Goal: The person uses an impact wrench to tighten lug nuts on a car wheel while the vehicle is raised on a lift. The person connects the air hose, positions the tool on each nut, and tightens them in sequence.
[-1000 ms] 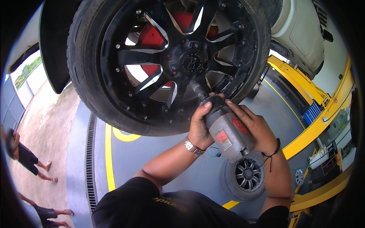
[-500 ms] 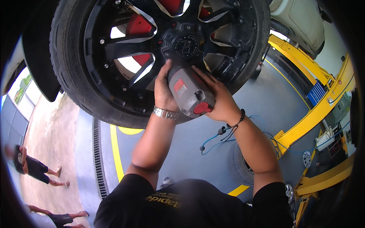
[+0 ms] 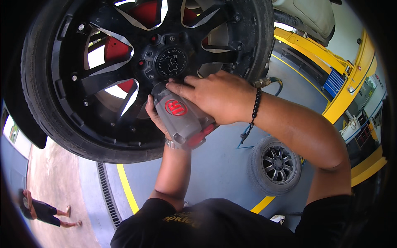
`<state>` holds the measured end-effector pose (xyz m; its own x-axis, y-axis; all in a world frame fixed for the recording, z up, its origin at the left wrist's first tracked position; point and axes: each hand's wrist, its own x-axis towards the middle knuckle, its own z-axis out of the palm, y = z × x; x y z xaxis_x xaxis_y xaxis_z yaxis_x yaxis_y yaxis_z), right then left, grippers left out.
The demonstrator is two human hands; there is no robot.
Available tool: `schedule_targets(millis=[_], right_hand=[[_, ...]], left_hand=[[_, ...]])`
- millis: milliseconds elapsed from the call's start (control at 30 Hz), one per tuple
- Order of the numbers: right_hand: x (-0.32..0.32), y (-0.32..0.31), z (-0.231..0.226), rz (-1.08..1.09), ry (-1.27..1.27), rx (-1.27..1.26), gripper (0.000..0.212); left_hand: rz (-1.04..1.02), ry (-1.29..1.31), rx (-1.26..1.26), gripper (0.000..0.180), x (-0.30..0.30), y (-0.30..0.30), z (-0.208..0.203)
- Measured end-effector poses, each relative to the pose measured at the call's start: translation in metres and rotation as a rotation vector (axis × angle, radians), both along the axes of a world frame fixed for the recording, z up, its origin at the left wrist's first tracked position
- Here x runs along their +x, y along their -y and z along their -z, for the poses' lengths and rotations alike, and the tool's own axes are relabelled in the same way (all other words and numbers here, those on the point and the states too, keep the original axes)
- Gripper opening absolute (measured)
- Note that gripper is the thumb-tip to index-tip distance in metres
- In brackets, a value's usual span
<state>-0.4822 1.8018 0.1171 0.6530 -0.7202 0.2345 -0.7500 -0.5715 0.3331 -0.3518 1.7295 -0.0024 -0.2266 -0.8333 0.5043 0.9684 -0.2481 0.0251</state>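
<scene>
Below the centre cap (image 3: 172, 63) of the black alloy wheel (image 3: 182, 39), we hold the impact wrench (image 3: 182, 120), best kept square-on, right hand (image 3: 219, 97) curling its fingers over the front, left hand (image 3: 157, 119), partly hidden, gripping the side.

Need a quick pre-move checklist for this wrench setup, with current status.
1. Both hands on the impact wrench: ok. Left hand along its left side, right hand over the top.
2. Socket seated at the mounted wheel: cannot tell. The nose is at the hub, but the contact is hidden.
3. Nothing dangling near the tool: not ok. Loose cords hang from the bracelet on the right wrist.
4. Hose joined to the wrench: cannot tell. The right hand and wrist block the view.
5. Other person clear: ok, standing off at far left.
6. Loose wheel clear of the wrench: ok, on the floor.
</scene>
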Motion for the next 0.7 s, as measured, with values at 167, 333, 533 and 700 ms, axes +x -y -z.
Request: schedule_targets(millis=[167,333,533,700], right_hand=[[-0.003,0.003,0.002,-0.027,0.039,-0.020,0.097],[-0.006,0.003,0.011,-0.015,0.076,-0.003,0.102],[-0.005,0.004,0.013,-0.010,0.105,0.014,0.115],[-0.005,0.001,0.011,0.025,0.112,0.084,0.110]], left_hand=[[0.055,-0.009,-0.073,0.064,0.001,0.002,0.002],[-0.004,0.060,-0.029,0.062,0.006,0.007,0.006],[-0.013,0.067,-0.049,0.058,0.012,0.019,0.010],[-0.054,0.075,-0.096,0.059,0.011,0.028,0.012]])
